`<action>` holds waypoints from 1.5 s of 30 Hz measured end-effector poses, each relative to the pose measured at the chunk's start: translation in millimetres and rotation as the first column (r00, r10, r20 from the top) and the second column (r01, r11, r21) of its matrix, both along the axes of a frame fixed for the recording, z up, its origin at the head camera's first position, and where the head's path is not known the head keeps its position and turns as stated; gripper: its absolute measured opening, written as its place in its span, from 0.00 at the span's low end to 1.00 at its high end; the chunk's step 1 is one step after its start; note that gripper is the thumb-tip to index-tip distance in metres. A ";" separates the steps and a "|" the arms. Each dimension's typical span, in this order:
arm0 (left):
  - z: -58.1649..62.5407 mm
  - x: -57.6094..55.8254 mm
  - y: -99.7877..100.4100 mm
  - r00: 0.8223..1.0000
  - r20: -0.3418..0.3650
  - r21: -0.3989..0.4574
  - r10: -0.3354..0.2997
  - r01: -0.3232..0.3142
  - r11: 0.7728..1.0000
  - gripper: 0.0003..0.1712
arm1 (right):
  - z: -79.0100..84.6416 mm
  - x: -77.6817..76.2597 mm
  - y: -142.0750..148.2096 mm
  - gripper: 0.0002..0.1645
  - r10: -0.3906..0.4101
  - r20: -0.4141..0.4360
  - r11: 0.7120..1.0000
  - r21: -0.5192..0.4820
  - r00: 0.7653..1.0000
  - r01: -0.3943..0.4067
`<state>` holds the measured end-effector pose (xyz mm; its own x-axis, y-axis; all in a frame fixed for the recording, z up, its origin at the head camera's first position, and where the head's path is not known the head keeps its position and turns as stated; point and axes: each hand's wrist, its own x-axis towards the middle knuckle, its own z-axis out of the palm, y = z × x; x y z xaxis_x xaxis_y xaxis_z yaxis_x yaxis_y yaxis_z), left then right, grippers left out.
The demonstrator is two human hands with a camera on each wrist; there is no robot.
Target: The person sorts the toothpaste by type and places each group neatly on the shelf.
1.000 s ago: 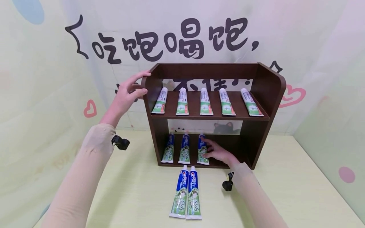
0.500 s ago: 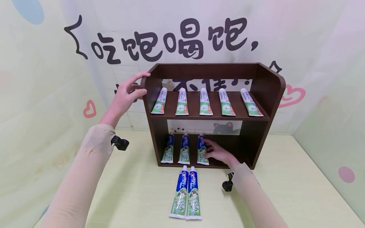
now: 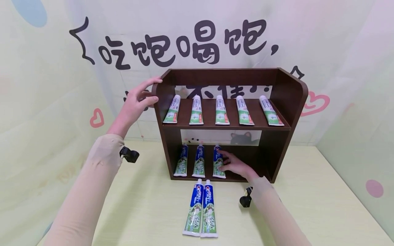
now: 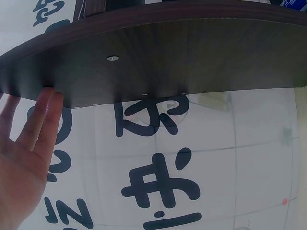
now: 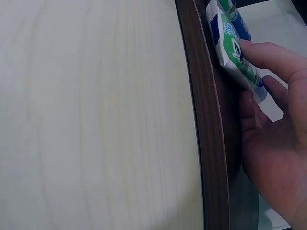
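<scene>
In the head view, my left hand (image 3: 135,103) rests on the left side panel of a dark brown two-tier shelf (image 3: 227,127), fingers touching its edge. The left wrist view shows straight fingers (image 4: 54,115) against that panel. On the lower tier, my right hand (image 3: 237,166) pinches a blue-and-green toothpaste tube (image 3: 218,160), the third from the left. The right wrist view shows my thumb on the tube (image 5: 235,50) and the other fingers by its edge. Two matching tubes (image 3: 181,162) (image 3: 199,162) lie to its left on that tier.
Several white-and-green toothpaste tubes (image 3: 221,112) lie spaced along the upper tier. Two more blue-and-green tubes (image 3: 194,212) (image 3: 209,212) lie side by side on the pale table (image 3: 147,205), before the shelf. A printed curtain (image 3: 92,78) hangs behind.
</scene>
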<state>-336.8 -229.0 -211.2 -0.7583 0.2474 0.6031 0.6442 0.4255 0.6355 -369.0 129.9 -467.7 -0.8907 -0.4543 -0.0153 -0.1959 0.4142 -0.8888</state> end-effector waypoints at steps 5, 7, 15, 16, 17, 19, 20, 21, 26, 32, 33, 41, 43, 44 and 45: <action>0.2 -1.1 1.4 1.000 0.002 0.003 -0.006 0.006 1.000 0.26 | 0.4 0.6 -0.9 0.47 -0.012 -0.011 1.000 -0.002 1.000 0.011; 0.6 -1.4 2.2 1.000 -0.001 0.006 -0.008 0.008 1.000 0.26 | 0.8 1.0 -1.6 0.46 -0.024 -0.016 1.000 -0.008 1.000 0.024; 0.1 -1.1 0.7 1.000 -0.006 0.006 -0.004 0.004 1.000 0.26 | 2.7 4.0 -4.2 0.43 -0.090 -0.045 0.996 0.000 0.995 0.090; 0.1 -0.8 0.7 1.000 -0.006 0.005 -0.006 0.006 1.000 0.26 | 3.4 4.8 -4.1 0.43 -0.102 -0.059 0.995 0.003 0.993 0.103; 0.1 -0.7 0.6 1.000 -0.007 0.002 -0.006 0.006 1.000 0.26 | 4.4 5.9 -4.2 0.43 -0.115 -0.070 0.993 0.004 0.991 0.116; 0.2 -0.3 0.5 1.000 -0.009 -0.004 -0.004 0.004 1.000 0.26 | 7.3 9.4 -4.3 0.43 -0.140 -0.086 0.990 0.004 0.986 0.141; 0.1 -0.4 0.4 1.000 -0.009 -0.004 -0.001 0.001 1.000 0.26 | 8.9 11.2 -4.8 0.43 -0.148 -0.096 0.989 -0.002 0.984 0.149; 0.0 -0.2 0.3 1.000 -0.009 -0.004 0.001 -0.001 1.000 0.26 | 10.6 13.1 -5.3 0.42 -0.153 -0.106 0.988 -0.008 0.982 0.154; -0.2 -0.8 0.0 1.000 -0.007 0.002 -0.001 0.001 1.000 0.26 | 17.7 24.4 -8.5 0.39 -0.180 -0.177 0.984 -0.027 0.968 0.178; -0.6 -1.5 -0.5 1.000 -0.010 -0.002 -0.004 0.004 1.000 0.26 | 22.6 40.1 -10.4 0.39 -0.175 -0.247 0.984 -0.079 0.953 0.161; -0.6 -1.5 -0.7 1.000 -0.011 -0.002 -0.004 0.004 1.000 0.26 | 23.1 42.7 -10.6 0.39 -0.174 -0.251 0.984 -0.088 0.952 0.157; -0.5 -2.2 -0.7 1.000 -0.015 0.007 -0.012 0.012 1.000 0.26 | 32.2 62.4 -14.4 0.37 -0.193 -0.279 0.978 -0.132 0.940 0.162; -0.7 -2.1 -0.5 1.000 -0.014 0.006 -0.011 0.011 1.000 0.26 | 33.6 66.6 -14.9 0.37 -0.194 -0.291 0.977 -0.141 0.937 0.158; -0.8 -2.0 -0.4 1.000 -0.012 0.005 -0.011 0.011 1.000 0.26 | 34.2 68.7 -15.0 0.37 -0.191 -0.297 0.977 -0.146 0.935 0.154; -0.8 -1.5 -0.2 1.000 -0.010 0.005 -0.010 0.010 1.000 0.26 | 34.5 70.4 -14.9 0.36 -0.188 -0.305 0.978 -0.150 0.934 0.147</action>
<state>-338.4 -229.2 -212.0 -0.7500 0.2514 0.6118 0.6544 0.4159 0.6314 -298.6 115.0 -433.2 -0.9035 -0.2785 0.3257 -0.4122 0.3571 -0.8382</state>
